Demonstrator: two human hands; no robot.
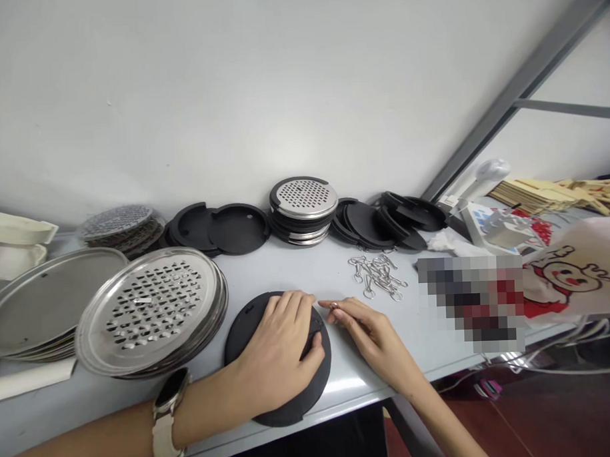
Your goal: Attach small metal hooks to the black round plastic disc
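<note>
My left hand [284, 349], with a watch on its wrist, lies over a black round plastic cover [239, 337] at the table's front edge. Its fingers curve across the cover towards the right rim and the thumb is bent, holding it down. Much of the cover's top is hidden under the palm. Just right of the cover, my right hand [366, 333] pinches a small shiny metal piece [334, 307] between thumb and fingers; it is mostly hidden, so its kind cannot be told. Beyond the right hand lies a loose pile of bent wire clips [379, 276].
Stacked metal grater discs [157, 307] and plain round metal plates [52, 297] stand at left. Along the wall are black covers [239, 227] and a stack topped by a perforated disc [304, 196]. A printed bag [577, 272] and wooden pieces [539, 200] lie right.
</note>
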